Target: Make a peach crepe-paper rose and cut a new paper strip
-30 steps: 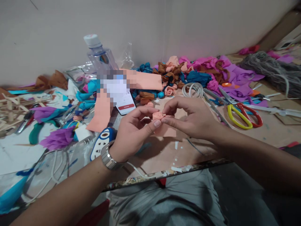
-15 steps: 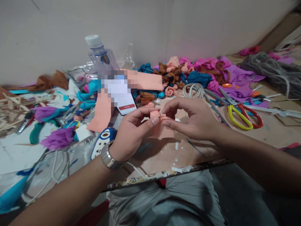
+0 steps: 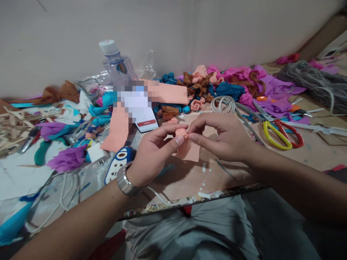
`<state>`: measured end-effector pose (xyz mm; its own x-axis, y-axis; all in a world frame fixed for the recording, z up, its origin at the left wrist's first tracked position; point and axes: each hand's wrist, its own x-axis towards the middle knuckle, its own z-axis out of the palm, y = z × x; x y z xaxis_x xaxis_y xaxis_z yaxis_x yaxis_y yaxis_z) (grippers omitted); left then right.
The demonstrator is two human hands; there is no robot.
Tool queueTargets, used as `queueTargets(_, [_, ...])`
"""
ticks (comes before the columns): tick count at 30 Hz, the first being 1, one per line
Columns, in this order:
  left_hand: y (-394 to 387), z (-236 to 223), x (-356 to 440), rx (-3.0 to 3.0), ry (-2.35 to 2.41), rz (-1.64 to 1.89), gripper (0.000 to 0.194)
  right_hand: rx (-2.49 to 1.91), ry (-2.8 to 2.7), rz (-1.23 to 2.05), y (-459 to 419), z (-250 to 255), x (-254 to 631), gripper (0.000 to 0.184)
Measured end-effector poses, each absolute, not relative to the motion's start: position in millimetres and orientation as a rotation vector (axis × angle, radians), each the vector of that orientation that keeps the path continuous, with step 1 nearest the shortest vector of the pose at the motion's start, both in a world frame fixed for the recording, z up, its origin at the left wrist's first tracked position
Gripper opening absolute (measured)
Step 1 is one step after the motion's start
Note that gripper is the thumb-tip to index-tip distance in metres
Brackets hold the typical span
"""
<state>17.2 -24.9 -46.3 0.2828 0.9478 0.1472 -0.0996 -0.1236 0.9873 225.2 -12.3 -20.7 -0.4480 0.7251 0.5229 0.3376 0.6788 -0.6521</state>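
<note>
A small peach crepe-paper rose (image 3: 181,133) is held over the table, between both hands. My left hand (image 3: 157,148) pinches its rolled side with thumb and index finger. At its right edge, the thumb and index finger of my right hand (image 3: 219,133) close on the paper. A flat piece of peach crepe paper (image 3: 189,151) shows just below the rose; whether it joins the rose I cannot tell. Behind my left fingers lies another peach paper rose (image 3: 171,122), partly hidden.
Behind the hands are a phone (image 3: 146,122), a plastic bottle (image 3: 119,66), peach paper strips (image 3: 173,94) and heaped paper flowers (image 3: 227,90). A power strip (image 3: 119,162) lies by my left wrist. Scissors (image 3: 278,135), a tape roll (image 3: 222,104) and grey yarn (image 3: 309,81) are to the right.
The rose has turned and tilted slightly between my fingers. My right fingertips parted a little half a second ago and now pinch the rose's edge again.
</note>
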Motion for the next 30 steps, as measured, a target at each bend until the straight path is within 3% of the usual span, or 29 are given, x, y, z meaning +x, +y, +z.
queueTargets(30, [-26.8,-40.1,16.5,1.542,0.835,1.048,0.030,-0.814,-2.055,0.617,-12.8,-20.5,222.6,0.011])
